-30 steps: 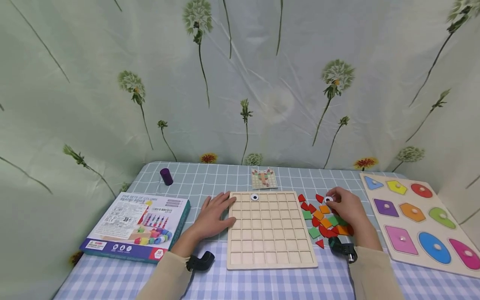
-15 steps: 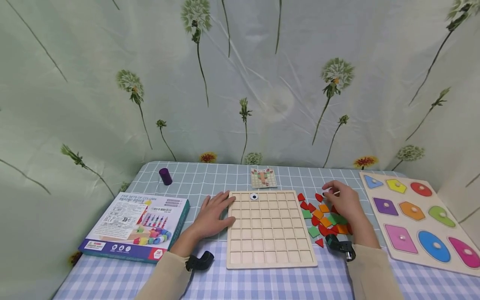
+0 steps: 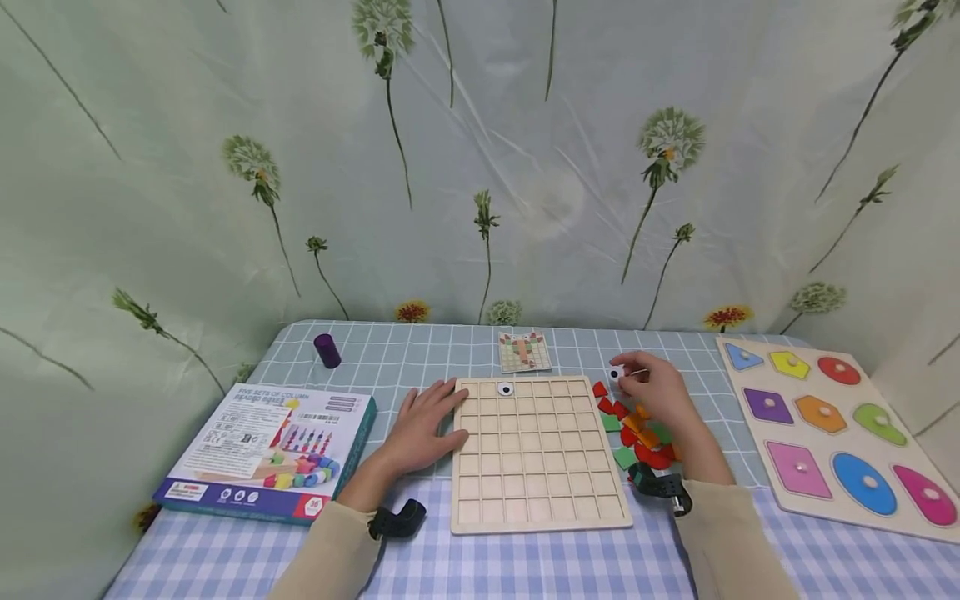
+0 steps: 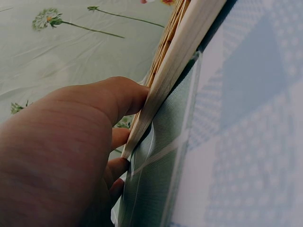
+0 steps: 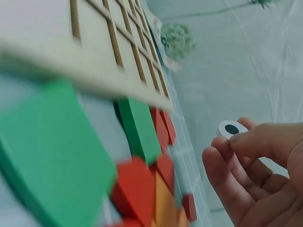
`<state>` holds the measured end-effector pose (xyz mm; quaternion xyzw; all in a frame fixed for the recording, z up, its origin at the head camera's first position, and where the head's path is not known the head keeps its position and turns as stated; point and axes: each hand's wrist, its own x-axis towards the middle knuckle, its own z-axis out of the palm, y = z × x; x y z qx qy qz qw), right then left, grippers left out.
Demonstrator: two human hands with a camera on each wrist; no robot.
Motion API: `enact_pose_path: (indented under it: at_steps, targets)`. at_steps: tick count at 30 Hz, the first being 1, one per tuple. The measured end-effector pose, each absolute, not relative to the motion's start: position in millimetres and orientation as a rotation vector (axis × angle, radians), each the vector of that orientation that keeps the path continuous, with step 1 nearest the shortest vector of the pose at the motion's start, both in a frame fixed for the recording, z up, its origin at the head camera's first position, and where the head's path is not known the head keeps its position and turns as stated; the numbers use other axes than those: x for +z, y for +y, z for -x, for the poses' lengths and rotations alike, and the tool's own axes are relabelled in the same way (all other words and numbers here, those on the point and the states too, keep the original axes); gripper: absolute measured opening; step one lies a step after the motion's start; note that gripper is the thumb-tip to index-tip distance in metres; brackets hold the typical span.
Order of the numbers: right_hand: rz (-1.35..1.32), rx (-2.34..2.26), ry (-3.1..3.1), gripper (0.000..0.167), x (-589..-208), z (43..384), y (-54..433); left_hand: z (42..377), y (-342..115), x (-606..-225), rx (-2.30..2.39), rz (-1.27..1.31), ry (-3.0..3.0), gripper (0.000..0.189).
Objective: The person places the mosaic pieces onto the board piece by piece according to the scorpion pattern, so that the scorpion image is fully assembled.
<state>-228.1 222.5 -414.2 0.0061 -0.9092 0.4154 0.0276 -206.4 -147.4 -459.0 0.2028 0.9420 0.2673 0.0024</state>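
My right hand [image 3: 658,390] pinches a round white eye piece [image 5: 230,128] with a black dot between thumb and fingers, raised above the loose pieces. The left hand [image 3: 422,429] rests at the left edge of a wooden grid board [image 3: 540,525], fingers spread and fingertips on its rim; the left wrist view shows the thumb [image 4: 130,97] against the board's side. In the top row of the board lies another eye piece [image 3: 506,389]. Beside the board's right edge is a pile of red, orange and green pieces [image 3: 624,458], partly hidden by the right hand and wrist.
A small pattern card [image 3: 525,352] lies behind the board. On the left are a boxed bead set [image 3: 270,450] and a purple cylinder [image 3: 327,351]. A knobbed shape puzzle board [image 3: 813,408] lies at the right.
My right hand has moved left with the eye piece, from over the far side of the pile toward the board. The left hand stays at the board's edge.
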Motion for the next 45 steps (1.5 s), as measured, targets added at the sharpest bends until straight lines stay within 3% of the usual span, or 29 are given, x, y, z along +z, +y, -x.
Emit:
enact_pose_path:
  at_steps: [18,45]
  targets:
    - [-0.173,1.634,-2.793,0.026,-424,239,162,206,-149,-455,0.822,-0.646,2.944,0.064]
    - [-0.359,1.333,-3.016,0.024,-421,255,141,206,-148,-454,0.810,-0.632,2.936,0.065]
